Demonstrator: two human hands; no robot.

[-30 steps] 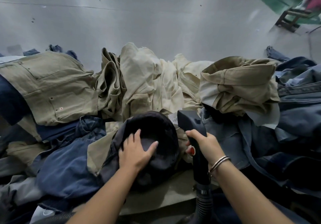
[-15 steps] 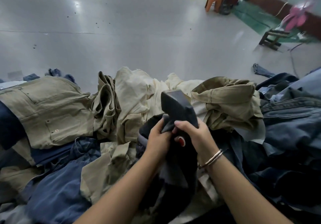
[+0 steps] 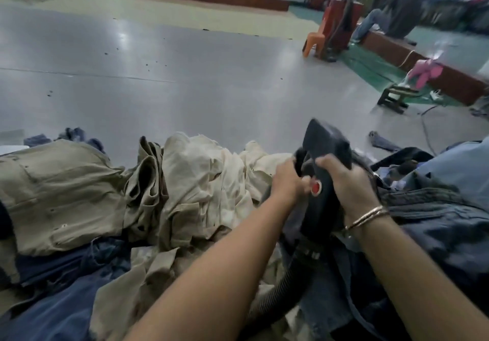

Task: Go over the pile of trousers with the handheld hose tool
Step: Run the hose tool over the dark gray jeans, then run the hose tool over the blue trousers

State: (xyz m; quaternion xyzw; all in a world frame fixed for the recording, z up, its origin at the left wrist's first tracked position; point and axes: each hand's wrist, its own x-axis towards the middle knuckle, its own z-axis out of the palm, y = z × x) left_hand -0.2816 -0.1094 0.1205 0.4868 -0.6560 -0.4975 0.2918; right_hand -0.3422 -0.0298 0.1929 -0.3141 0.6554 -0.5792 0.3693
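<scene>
Tool's up off the heap now! The right hand [image 3: 349,182] grips the black hose tool [image 3: 324,171] by its handle at centre right of the frame, head raised clear of the trousers [image 3: 185,182]. The left hand [image 3: 287,180], flat on a dark garment [image 3: 300,161] 1 second ago, now seems to pinch that cloth against the nozzle, though blur hides the fingers, so this piece looks nearly done

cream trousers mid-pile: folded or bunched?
Bunched. The cream trousers lie crumpled in loose ridges and creases, no flat folds, beside the left hand.
</scene>
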